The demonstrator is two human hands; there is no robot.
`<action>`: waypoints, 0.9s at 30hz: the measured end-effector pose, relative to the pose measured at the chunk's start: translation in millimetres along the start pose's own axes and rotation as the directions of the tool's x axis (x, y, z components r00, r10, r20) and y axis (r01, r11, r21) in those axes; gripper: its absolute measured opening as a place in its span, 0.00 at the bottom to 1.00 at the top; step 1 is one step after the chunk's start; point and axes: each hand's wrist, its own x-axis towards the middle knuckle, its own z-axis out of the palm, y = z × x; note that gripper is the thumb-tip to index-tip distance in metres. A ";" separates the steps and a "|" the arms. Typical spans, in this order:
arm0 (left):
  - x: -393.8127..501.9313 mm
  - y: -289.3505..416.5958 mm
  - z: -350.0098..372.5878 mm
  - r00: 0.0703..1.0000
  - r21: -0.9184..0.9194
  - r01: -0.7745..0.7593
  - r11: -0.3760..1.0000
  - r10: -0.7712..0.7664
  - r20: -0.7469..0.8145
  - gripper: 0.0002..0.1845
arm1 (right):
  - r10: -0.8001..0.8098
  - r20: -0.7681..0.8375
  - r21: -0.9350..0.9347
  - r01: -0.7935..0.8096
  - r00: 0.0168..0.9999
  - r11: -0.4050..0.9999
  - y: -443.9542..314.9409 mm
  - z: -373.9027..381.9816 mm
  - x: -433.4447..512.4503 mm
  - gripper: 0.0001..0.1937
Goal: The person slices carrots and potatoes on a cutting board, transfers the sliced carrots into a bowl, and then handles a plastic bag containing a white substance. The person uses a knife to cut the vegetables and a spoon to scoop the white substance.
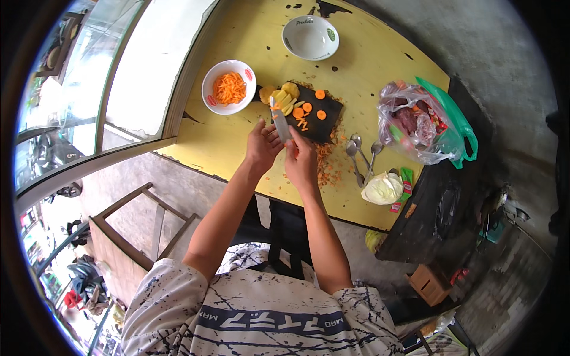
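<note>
My right hand holds a knife with a reddish handle, its broad metal blade pointing away from me, with orange bits clinging to it. Beside the blade, my left hand is palm up with its fingers spread. Beyond them lies a black cutting board bearing carrot slices, small carrot sticks and yellow pieces, possibly potato. A white bowl of cut carrot stands to the left. Farther back is another white bowl with nothing visible inside.
Several metal spoons, a partial cabbage and green-red packets lie right on the yellow table. Behind them sits a clear plastic bag of food beside a green bag. Orange peelings lie near the board. A glass-sided case stands left.
</note>
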 end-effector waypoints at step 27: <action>-17.5 109.6 18.5 0.907 0.784 -0.422 0.456 0.229 0.355 0.24 | 0.272 -0.412 0.154 -0.228 0.870 0.961 27.1 22.8 -41.4 0.23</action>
